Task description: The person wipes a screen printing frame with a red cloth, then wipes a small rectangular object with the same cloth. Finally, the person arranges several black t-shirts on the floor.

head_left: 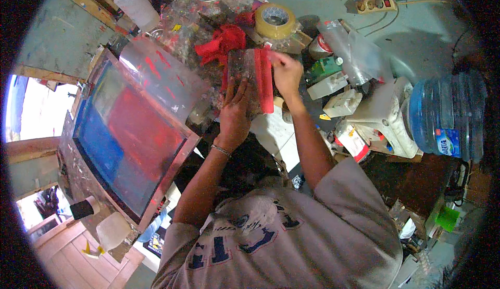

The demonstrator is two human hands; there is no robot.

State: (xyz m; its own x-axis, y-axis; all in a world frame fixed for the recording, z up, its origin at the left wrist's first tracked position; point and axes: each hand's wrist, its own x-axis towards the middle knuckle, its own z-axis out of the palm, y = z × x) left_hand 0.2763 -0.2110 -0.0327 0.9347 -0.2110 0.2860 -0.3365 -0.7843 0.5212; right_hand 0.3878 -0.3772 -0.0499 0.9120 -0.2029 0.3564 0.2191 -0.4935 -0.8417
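A wide squeegee (245, 70) with a stained wooden body and a red-coated right edge lies at the near side of the cluttered table. My left hand (235, 113) grips its near end, fingers laid over the wooden face; the thumb is out of sight. At the far end of the red edge, my right hand (288, 72) is closed, its fingertips against the red strip. Whatever it may hold is hidden. Just left of the squeegee sits a crumpled red cloth (225, 41). Beyond it stands a roll of clear yellowish tape (275, 20).
A framed printing screen (138, 127), stained red and blue, leans at the left beside a clear plastic sheet (161, 75). A white bottle (136, 6) stands at the far left. Right are small boxes (341, 103), a white stool (388, 117) and a large blue water jug (447, 114).
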